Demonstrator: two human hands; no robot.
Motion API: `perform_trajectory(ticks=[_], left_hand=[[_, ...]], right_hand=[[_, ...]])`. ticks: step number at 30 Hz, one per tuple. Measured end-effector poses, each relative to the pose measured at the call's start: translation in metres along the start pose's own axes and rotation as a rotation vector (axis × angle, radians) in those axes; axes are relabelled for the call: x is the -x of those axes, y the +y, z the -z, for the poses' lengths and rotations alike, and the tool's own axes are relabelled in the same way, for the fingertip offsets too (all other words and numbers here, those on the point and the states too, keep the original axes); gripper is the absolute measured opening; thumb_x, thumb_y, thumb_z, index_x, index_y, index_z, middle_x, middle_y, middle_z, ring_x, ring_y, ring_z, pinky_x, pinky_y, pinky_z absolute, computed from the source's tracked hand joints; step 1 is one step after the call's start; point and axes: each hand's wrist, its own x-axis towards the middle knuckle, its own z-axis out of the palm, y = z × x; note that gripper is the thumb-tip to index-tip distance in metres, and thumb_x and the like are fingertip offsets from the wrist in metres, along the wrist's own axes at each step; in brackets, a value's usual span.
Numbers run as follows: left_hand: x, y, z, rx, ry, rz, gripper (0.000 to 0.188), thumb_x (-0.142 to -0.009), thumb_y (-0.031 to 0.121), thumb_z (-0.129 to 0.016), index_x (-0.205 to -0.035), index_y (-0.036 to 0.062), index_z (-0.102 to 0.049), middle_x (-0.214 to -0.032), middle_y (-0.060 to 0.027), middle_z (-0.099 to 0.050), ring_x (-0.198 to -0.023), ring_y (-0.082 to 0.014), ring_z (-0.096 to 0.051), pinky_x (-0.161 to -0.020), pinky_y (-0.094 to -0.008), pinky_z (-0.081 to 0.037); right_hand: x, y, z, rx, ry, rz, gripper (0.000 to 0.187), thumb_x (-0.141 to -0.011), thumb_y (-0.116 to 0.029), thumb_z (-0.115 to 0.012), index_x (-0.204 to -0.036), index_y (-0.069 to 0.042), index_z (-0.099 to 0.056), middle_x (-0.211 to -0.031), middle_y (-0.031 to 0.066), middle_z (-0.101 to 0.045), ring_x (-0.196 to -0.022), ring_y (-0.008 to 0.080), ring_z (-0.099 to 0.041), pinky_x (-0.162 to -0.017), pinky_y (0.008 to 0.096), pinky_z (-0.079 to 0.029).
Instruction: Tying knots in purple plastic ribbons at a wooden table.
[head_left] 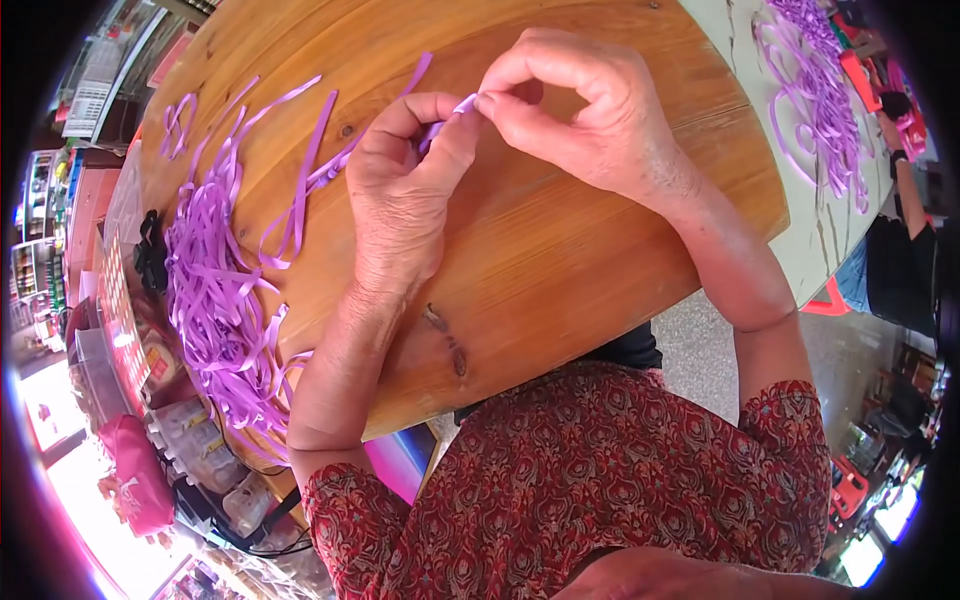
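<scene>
A purple ribbon (466, 103) is pinched between my two hands above the wooden table. My left hand (405, 170) grips it between thumb and forefinger, with more of the strip tucked under its curled fingers. The thumb and forefinger of my right hand (590, 110) are pressed together at the ribbon's tip, touching the left fingertips. Behind my left hand, more purple ribbon (325, 175) trails across the wood, one end pointing away to the far side. A large heap of loose purple ribbons (215, 290) lies along the table's left side.
The round wooden table (560, 270) meets a white marbled table (740, 50) at the right, which bears another purple ribbon pile (815, 90). A person in dark clothing (905, 265) is beside it. Clear containers (205, 450) and a pink bag (137, 475) are at the lower left.
</scene>
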Motion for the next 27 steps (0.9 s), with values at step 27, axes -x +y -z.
perform_trajectory(ticks=[27], left_hand=[[-0.003, 0.001, 0.008, 0.504, -0.32, 0.075, 0.014, -0.087, 0.004, -0.063, -0.101, 0.0049, -0.066, -0.093, -0.0028, -0.067, -0.072, -0.0078, -0.052, -0.065, -0.0254, -0.041]], right_hand=[[-0.006, -0.005, 0.009, -0.714, -0.109, -0.429, 0.015, -0.091, -0.002, -0.057, -0.104, 0.003, -0.059, -0.099, 0.0085, -0.062, -0.094, 0.0134, -0.06, -0.083, 0.0233, -0.046]])
